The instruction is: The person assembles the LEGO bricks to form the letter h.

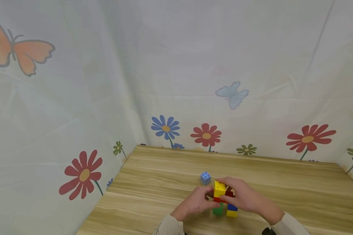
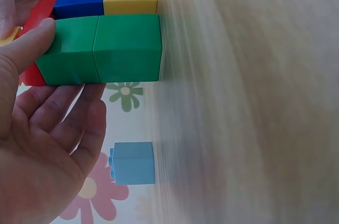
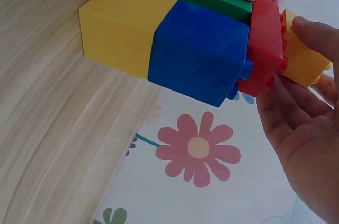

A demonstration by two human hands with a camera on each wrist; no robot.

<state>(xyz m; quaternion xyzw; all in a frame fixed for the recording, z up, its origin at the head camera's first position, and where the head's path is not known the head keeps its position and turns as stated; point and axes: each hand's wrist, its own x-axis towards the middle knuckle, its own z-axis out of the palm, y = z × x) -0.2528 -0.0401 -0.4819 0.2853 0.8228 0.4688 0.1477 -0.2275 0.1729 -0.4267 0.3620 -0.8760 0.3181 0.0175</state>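
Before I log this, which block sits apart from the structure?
The light blue block: it's alone on the tabletop; the green, red, dark blue and yellow ones are clustered together.

Cream sleeves (image 1: 291,225), black wrist piece (image 1: 268,231)

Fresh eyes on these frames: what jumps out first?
Probably the bright block stack, low, right of centre in the head view: a yellow block pinched in the right grip over a red block, with the left grip around the upper green block. Next, the lone light-blue block on the table beyond the left grip. Then the big orange butterfly, upper left on the backdrop.
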